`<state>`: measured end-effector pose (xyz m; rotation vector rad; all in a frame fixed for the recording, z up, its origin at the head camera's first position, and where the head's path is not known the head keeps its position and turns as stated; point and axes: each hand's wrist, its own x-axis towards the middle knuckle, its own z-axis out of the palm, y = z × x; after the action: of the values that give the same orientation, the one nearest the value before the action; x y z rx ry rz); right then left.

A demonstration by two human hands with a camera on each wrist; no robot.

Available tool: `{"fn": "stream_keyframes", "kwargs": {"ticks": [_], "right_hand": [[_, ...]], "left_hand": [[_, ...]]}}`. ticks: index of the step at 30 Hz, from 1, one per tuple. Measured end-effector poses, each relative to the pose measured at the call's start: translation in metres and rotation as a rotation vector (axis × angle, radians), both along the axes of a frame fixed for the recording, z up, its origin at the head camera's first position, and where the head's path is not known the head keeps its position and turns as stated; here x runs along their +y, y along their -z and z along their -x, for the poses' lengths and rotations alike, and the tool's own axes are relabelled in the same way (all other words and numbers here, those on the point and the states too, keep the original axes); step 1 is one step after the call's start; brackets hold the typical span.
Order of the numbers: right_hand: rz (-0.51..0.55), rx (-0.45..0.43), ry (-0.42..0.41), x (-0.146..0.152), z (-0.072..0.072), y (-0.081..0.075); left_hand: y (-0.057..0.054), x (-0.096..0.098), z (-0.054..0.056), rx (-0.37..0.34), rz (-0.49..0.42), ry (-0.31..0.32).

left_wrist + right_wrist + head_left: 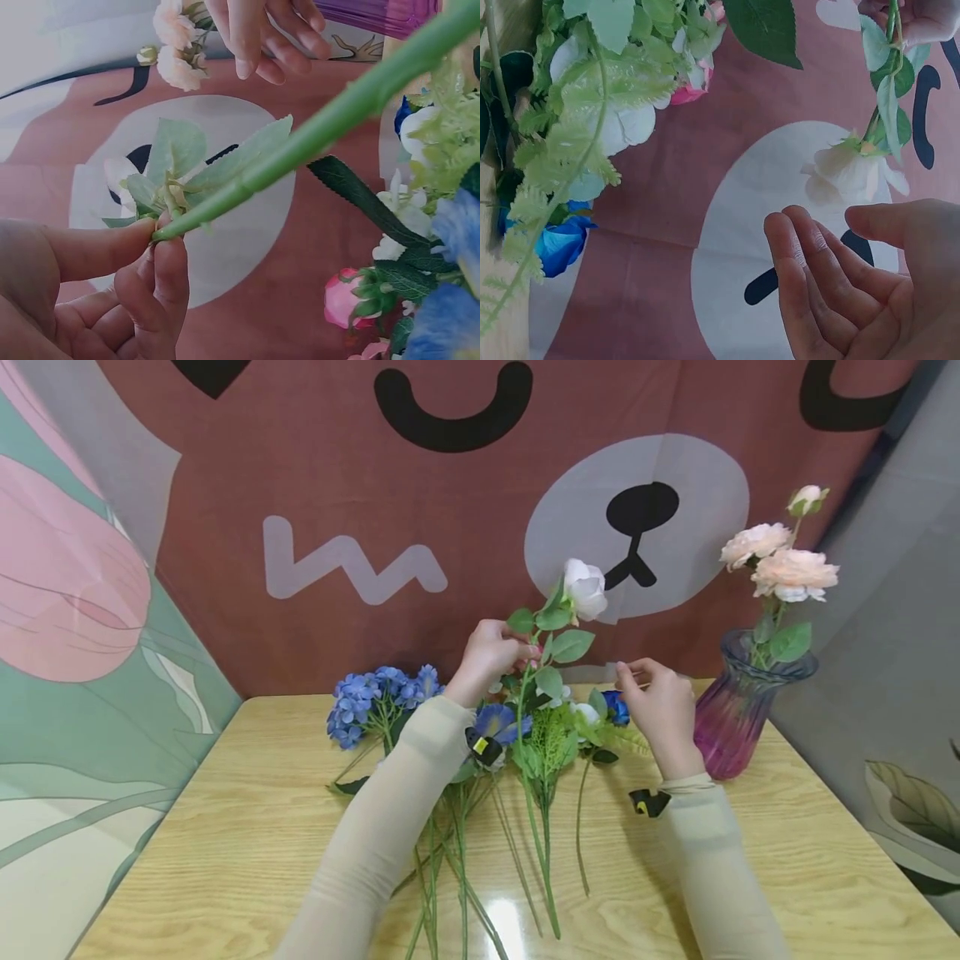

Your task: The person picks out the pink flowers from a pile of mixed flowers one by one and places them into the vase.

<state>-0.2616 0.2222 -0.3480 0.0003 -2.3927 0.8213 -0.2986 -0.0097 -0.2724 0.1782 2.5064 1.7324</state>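
My left hand (495,653) pinches the green stem of a white rose (584,589) between thumb and fingers. The rose stands upright above the heap of flowers, its leaves (572,646) spreading below the bloom. In the left wrist view the stem (300,146) runs from the fingertips up to the right. My right hand (660,706) hovers beside the vase, holding nothing; in the right wrist view its fingers (787,247) are loosely bent, with a gap to the thumb. Peach flowers (795,575) stand in the purple-pink glass vase (731,727) at the right.
Blue hydrangeas (356,702) lie at the left of the heap. A blue iris (498,724), green fern sprigs (551,752) and a blue rose (617,707) lie in the middle, stems toward me on the wooden table (247,827). A printed cloth (337,635) hangs behind.
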Motion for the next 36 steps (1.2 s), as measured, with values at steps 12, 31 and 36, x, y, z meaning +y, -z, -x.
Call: {"fn": "stream_keyframes", "kwargs": {"ticks": [12,31,36], "right_hand": [[0.096,0.020,-0.071,-0.011,-0.004,-0.011],[0.316,-0.038,-0.334,-0.039,-0.014,-0.034],[0.327,-0.114,-0.367,-0.044,-0.019,-0.038]], "left_hand": [[-0.012,-0.004,-0.011,0.051,-0.110,0.047],[-0.019,-0.011,-0.023,0.086,-0.261,0.058],[-0.019,-0.011,-0.025,0.107,-0.242,0.074]]}}
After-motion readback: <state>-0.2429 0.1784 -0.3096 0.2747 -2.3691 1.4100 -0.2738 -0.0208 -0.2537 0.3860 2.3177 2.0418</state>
